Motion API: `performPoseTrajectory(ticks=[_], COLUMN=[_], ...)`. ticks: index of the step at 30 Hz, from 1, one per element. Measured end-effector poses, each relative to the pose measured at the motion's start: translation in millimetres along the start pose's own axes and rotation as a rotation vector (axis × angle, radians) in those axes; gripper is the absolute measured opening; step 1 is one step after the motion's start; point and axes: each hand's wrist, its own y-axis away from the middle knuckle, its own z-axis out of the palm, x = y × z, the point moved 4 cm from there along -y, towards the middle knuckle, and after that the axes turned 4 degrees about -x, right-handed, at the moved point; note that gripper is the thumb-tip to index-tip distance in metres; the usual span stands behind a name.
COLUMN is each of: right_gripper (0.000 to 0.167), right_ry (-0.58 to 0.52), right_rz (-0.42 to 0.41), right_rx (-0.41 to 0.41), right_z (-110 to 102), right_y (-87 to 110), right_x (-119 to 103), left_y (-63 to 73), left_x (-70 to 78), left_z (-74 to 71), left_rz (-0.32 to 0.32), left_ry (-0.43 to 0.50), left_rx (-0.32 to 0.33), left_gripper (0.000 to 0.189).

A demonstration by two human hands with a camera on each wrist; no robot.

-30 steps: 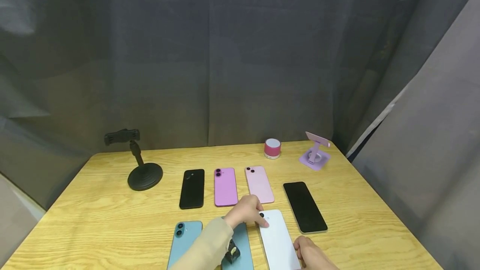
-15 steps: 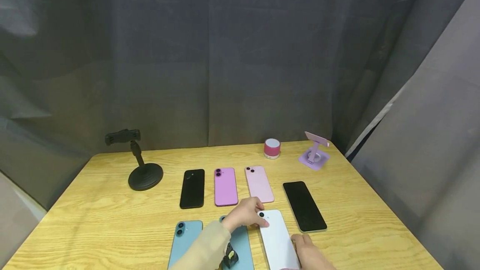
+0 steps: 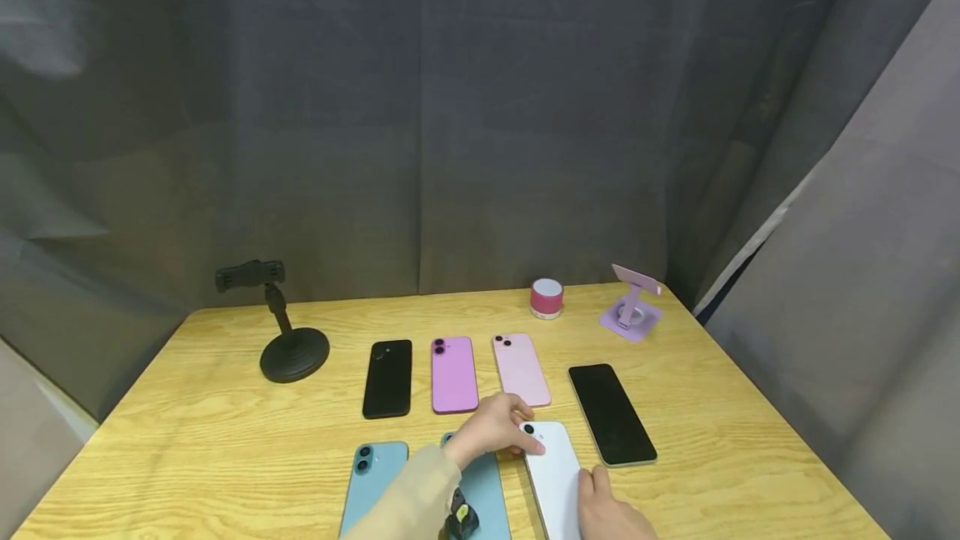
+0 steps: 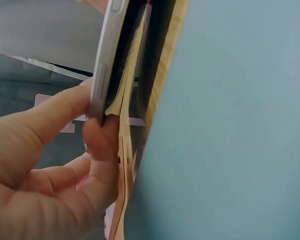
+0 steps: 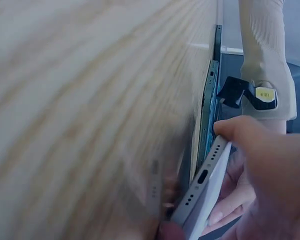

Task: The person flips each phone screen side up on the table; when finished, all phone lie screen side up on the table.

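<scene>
A white smartphone (image 3: pixel 553 465) lies back side up near the front of the table, camera end pointing away. My left hand (image 3: pixel 497 427) pinches its far left corner, the thumb on the back. At the near right side my right hand (image 3: pixel 613 513) grips it, with two fingers along the edge. In the left wrist view the phone's side edge (image 4: pixel 103 65) sits between thumb and fingers, and a gap shows below its dark screen. The right wrist view shows the end with the charging port (image 5: pixel 202 176) tilted off the wood, held at its corners.
Blue phones (image 3: pixel 373 482) lie left of the white one, one under my left forearm. Beyond are a black phone (image 3: pixel 387 379), a purple phone (image 3: pixel 454 375), a pink phone (image 3: pixel 522 369); a dark-screened phone (image 3: pixel 612 415) is right. Behind stand a black holder (image 3: pixel 295 354), a pink speaker (image 3: pixel 547 298) and a purple stand (image 3: pixel 632 315).
My right hand has shifted left, its fingers now along the white phone's right edge. The phone looks narrower, its right side tipped. My left hand keeps its pinch.
</scene>
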Motion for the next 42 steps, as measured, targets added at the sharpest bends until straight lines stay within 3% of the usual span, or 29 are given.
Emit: performPoseTrajectory(ticks=[10,15,18,20,29,32,36,39,42], right_gripper=[0.1,0.097,0.095,0.093,0.089,0.084,0.08,0.076,0.07], right_ry=[-0.154,-0.234,-0.263,-0.27,-0.249,-0.323,-0.507,-0.599,-0.6], right_rz=[0.045,0.043,-0.002,-0.057,-0.341,-0.421,-0.427,-0.41,-0.432], right_rx=[-0.104,-0.151,-0.142,-0.117,0.024,0.024,-0.071,-0.117,-0.108], right_z=[0,0,-2,-3,-5,-5,-5,-7,-12], right_y=[-1.3,-2.5,-1.8,0.0,6.0,5.1,6.0,8.8,12.8], right_x=[3,4,4,5,6,6,9,12,13], left_y=[-2.6,-3.4,-3.5,-3.2,-1.7,0.1,4.5,8.1,10.1], left_x=[2.5,0.5,-2.6,-4.4,2.3,9.0,15.0,14.6,12.7], left_z=[1.2,7.1,11.1,13.3,17.7,17.8,16.1,13.0,10.3], left_rz=[-0.017,-0.038,-0.066,-0.08,-0.087,-0.054,-0.006,0.016,0.034], left_ry=[0.215,0.384,0.507,0.566,0.66,0.705,0.742,0.763,0.777], left_rx=[-0.024,-0.115,-0.181,-0.215,-0.28,-0.325,-0.39,-0.43,-0.464], left_gripper=[0.043,0.03,0.02,0.023,0.065,0.054,0.033,0.035,0.046])
